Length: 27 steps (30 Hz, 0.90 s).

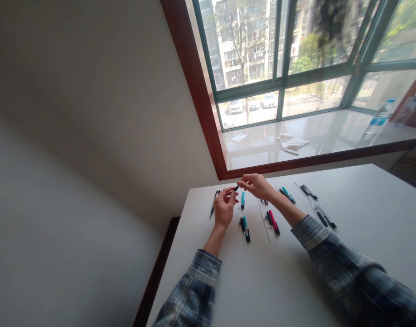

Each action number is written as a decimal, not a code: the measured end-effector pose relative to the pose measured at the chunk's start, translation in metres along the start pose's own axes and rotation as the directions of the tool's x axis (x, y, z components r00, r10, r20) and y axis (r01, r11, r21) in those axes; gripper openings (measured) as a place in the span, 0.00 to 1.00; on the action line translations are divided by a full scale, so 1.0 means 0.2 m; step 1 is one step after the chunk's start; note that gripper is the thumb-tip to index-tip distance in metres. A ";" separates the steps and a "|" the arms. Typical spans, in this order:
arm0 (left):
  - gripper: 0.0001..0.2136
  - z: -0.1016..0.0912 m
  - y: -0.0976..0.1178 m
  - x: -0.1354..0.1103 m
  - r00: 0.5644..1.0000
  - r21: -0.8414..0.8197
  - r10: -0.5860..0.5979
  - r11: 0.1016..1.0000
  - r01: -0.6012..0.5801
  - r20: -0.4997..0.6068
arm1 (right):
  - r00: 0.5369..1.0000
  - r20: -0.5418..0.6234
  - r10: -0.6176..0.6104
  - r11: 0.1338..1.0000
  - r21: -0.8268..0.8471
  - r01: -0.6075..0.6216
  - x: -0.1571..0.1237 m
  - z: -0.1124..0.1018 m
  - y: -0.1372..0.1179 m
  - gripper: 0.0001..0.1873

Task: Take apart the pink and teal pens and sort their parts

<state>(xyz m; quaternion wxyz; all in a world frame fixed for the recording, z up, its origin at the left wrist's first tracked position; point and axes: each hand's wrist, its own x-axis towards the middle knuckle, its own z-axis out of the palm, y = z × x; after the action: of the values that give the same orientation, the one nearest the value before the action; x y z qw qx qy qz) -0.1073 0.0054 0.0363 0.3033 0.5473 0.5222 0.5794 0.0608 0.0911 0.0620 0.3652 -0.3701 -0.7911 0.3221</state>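
Observation:
My left hand (224,206) is raised over the far left part of the white table (296,281), its fingers pinched on a small black pen part (236,188). My right hand (255,185) is level with it, fingertips pinched together and meeting the same black part from the right. Below the hands lie a teal pen (242,200), a teal and black pen (245,228) and a pink pen (274,222). A dark pen (214,202) lies just left of my left hand.
More pens lie to the right: a teal one (288,194) and black ones (309,191) (325,218). Thin white refills (265,225) lie between them. Beyond the table, the window sill (330,136) holds a cloth (292,143) and a water bottle (378,120).

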 end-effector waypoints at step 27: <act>0.14 0.00 0.00 0.00 1.000 0.045 -0.006 0.999 0.007 -0.019 | 1.000 0.023 0.015 1.000 0.004 -0.015 0.00 0.00 0.00 0.18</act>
<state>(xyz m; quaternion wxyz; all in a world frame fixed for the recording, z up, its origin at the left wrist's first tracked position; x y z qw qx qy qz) -0.1083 0.0056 0.0363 0.2880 0.5470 0.5395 0.5717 0.0621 0.0910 0.0615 0.3544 -0.3717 -0.7918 0.3306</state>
